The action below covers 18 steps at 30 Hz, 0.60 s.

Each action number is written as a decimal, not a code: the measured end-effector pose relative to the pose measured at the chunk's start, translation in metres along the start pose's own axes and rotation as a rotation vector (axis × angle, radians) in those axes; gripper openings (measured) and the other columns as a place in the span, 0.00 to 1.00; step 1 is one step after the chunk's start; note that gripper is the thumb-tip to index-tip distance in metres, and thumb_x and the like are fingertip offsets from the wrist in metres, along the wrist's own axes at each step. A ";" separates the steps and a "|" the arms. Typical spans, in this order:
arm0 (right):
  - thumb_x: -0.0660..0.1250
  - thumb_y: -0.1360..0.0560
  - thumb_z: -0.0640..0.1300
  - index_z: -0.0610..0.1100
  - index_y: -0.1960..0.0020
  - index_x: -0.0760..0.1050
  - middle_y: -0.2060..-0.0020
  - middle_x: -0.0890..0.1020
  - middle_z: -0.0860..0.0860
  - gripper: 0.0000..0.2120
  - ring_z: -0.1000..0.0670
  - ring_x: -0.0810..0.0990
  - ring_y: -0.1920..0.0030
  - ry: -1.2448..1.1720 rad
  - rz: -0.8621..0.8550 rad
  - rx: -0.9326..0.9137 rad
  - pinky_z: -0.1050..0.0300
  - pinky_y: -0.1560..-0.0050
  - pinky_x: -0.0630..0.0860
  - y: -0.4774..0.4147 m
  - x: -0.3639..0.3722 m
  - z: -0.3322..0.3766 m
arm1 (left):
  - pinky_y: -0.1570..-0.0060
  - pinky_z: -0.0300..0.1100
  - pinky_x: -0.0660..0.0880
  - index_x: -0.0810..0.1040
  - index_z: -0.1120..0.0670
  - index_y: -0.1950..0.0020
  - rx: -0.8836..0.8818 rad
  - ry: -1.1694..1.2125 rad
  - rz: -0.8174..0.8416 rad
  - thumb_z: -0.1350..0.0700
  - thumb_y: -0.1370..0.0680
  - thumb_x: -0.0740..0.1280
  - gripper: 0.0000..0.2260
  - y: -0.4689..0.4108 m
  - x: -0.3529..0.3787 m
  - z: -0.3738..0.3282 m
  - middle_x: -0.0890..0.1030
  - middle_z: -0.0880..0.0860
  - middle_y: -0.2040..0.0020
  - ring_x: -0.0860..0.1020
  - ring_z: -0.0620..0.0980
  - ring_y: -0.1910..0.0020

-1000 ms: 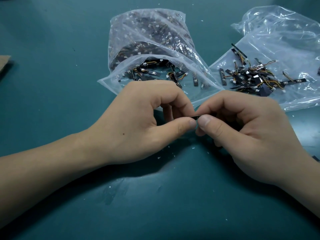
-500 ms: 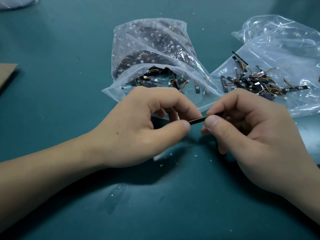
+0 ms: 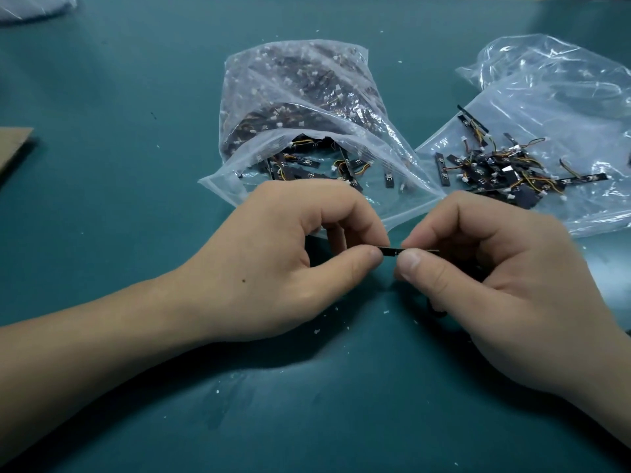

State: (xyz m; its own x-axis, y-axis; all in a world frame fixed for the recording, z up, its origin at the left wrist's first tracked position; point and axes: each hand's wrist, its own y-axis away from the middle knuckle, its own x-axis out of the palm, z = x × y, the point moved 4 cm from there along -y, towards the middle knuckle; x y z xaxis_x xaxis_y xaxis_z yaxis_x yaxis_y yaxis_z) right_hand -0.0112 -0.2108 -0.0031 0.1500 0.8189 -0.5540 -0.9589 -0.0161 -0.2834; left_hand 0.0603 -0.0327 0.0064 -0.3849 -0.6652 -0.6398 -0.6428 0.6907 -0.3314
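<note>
Nearest, the left hand (image 3: pixel 273 261) and right hand (image 3: pixel 495 278) meet at centre, each grip clamped thumb-to-forefinger on one end of a thin black strip (image 3: pixel 391 251) held level between them; it shows edge-on, mostly hidden by fingertips. White flecks dot the teal table (image 3: pixel 102 80). At 12 o'clock lies an open clear bag (image 3: pixel 307 107) of dark wired parts, blurred through plastic. At 2 o'clock a second bag (image 3: pixel 546 97) runs off frame. A cardboard corner (image 3: pixel 13 145) at 9 o'clock is cut off.
</note>
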 end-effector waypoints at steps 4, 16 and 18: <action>0.69 0.26 0.56 0.53 0.56 0.79 0.69 0.82 0.46 0.07 0.45 0.77 0.73 -0.007 -0.001 -0.006 0.45 0.72 0.73 0.000 0.000 0.000 | 0.54 0.34 0.75 0.83 0.51 0.51 0.020 -0.014 -0.018 0.56 0.23 0.72 0.03 0.000 0.001 0.000 0.81 0.42 0.58 0.81 0.46 0.56; 0.73 0.26 0.55 0.56 0.53 0.82 0.71 0.79 0.51 0.04 0.49 0.76 0.75 0.047 -0.005 -0.051 0.60 0.73 0.71 -0.003 0.000 0.001 | 0.64 0.47 0.76 0.82 0.48 0.56 -0.069 0.148 -0.218 0.52 0.26 0.77 0.05 -0.001 -0.004 0.010 0.83 0.44 0.62 0.79 0.50 0.66; 0.76 0.27 0.53 0.56 0.54 0.82 0.72 0.79 0.51 0.04 0.50 0.75 0.75 0.059 -0.020 -0.035 0.64 0.73 0.70 -0.002 0.000 -0.001 | 0.63 0.44 0.76 0.84 0.47 0.55 -0.053 0.111 -0.186 0.53 0.25 0.75 0.02 -0.001 -0.002 0.008 0.83 0.42 0.61 0.80 0.48 0.64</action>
State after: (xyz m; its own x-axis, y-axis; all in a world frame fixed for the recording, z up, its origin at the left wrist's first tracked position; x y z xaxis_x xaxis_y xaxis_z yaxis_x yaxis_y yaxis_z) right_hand -0.0088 -0.2111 -0.0030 0.1838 0.7839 -0.5930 -0.9467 -0.0212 -0.3215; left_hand 0.0673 -0.0294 0.0026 -0.3253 -0.8087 -0.4900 -0.7421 0.5395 -0.3978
